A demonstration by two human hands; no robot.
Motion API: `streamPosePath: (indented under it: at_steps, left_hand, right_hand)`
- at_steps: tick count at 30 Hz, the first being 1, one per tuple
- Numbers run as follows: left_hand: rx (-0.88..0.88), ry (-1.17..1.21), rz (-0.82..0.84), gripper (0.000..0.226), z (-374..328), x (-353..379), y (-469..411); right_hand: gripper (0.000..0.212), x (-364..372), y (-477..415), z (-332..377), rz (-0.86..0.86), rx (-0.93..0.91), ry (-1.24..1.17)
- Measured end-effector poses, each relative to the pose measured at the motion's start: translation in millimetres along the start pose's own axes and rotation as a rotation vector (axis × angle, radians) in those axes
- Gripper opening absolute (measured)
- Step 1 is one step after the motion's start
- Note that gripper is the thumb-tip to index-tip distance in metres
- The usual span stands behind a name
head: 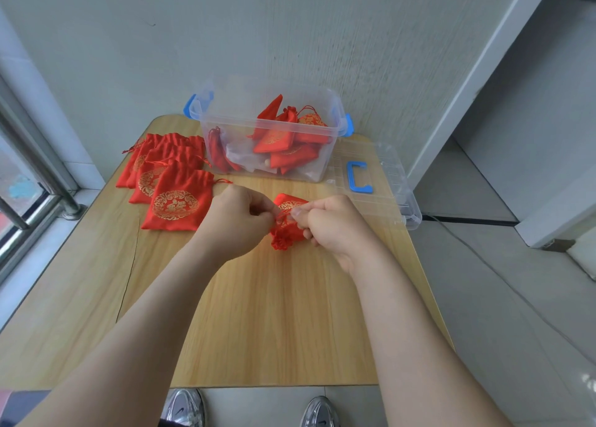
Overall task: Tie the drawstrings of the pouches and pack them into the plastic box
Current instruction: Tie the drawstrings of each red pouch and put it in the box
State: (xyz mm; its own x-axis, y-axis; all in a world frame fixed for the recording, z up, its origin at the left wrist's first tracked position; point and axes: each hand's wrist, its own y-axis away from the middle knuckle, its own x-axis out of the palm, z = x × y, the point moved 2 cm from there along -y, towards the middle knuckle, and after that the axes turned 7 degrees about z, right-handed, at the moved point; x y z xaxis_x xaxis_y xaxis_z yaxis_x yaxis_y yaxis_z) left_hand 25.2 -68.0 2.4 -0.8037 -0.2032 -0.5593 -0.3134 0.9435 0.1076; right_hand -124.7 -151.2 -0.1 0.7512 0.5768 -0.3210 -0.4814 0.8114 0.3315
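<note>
both hands are close together over the middle of the wooden surface (258, 313). the left hand (238, 220) has its fingers curled and pinches the thin red drawstring (282, 215) of a small red pouch (287, 225). the right hand (335, 223), at 3 o'clock of it, pinches the same drawstring between thumb and forefinger, the other fingers curled under. the pouch sits between the two hands, its gathered mouth turned to 6 o'clock; whether it rests on the wood or is lifted a little i cannot tell. at 10 o'clock from the hands lies an overlapping stack of pouches (174, 201), flat, red with gold emblems. at 12 o'clock stands the clear plastic box (225, 117), open, with several packed pouches (283, 141) lying loose inside. its clear lid (390, 188), with a blue handle (358, 176), lies flat at 2 o'clock, jutting past the surface's edge. two grey shoes (183, 407) show at 6 o'clock, below the near edge
</note>
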Motion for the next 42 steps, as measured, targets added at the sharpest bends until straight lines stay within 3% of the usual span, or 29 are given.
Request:
streamPosePath:
  at_steps: [4, 7, 13, 15, 17, 19, 25, 28, 34, 38, 42]
  left_hand:
    - [-0.031, 0.037, 0.109, 0.031, -7, -1, 5]
    - [-0.001, -0.008, 0.112, 0.021, -7, 1, 5]
    - [-0.071, 0.071, 0.092, 0.028, -1, 3, 3]
    - [-0.134, 0.050, 0.049, 0.030, 4, 2, 1]
    - [-0.214, 0.001, 0.024, 0.031, 11, 1, 0]
    - [-0.286, -0.051, 0.033, 0.030, 17, -1, -2]
    - [-0.406, -0.235, 0.012, 0.026, 20, -3, 1]
    - [-0.417, -0.343, -0.073, 0.024, 23, -5, -1]
    - [-0.291, -0.488, -0.229, 0.017, 28, -1, -2]
    - [-0.097, -0.572, -0.131, 0.050, 24, 5, -4]
    - [0.030, -0.628, 0.006, 0.021, 18, 15, -5]
  right_hand:
    - [0.018, -1, 0, 0, -0.033, 0.000, -0.017]
    - [0.018, -1, -1, -1, -0.051, 0.013, -0.026]
    - [0.013, -2, 2, -2, -0.047, 0.036, 0.003]
    - [0.007, -4, 3, -3, -0.104, 0.075, 0.116]
    - [0.015, -7, 7, -1, -0.182, 0.125, 0.299]
    - [0.006, -11, 16, 3, -0.204, 0.159, 0.472]
    - [0.048, -10, 22, 0, -0.197, 0.248, 0.659]
    - [0.044, -10, 22, -2, -0.214, 0.251, 0.713]
    - [0.027, -4, 18, -1, -0.218, 0.138, 0.878]
    - [0.027, -3, 15, -3, -0.236, 0.070, 0.897]
    - [0.033, 2, 15, -1, -0.191, -0.029, 0.841]
